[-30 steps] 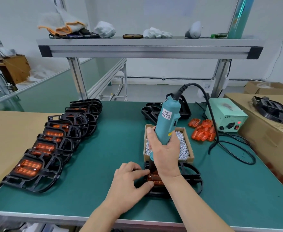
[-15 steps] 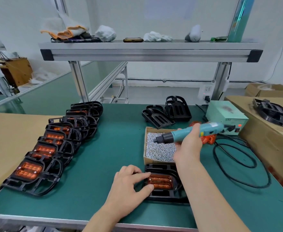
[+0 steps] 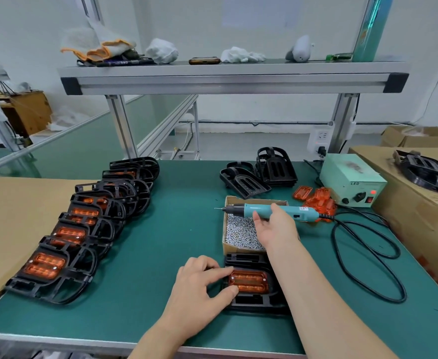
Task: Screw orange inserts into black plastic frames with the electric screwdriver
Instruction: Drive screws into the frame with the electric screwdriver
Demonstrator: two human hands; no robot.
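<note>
Right hand (image 3: 275, 229) grips the electric screwdriver (image 3: 297, 211), level over the screw box (image 3: 241, 251), bit toward the counter's left edge. Left hand (image 3: 199, 283) pinches the orange insert (image 3: 250, 281) in its black frame (image 3: 254, 303) at the near edge. Insert's long axis runs left-right, just nearward of the right hand.

The black frame (image 3: 254, 303) lies flat just in front of the screw box (image 3: 224, 237), with an orange insert (image 3: 249, 281) seated inside it. The teal electric screwdriver (image 3: 300, 211) is horizontal over the box's far edge, its bit pointing left.
</note>
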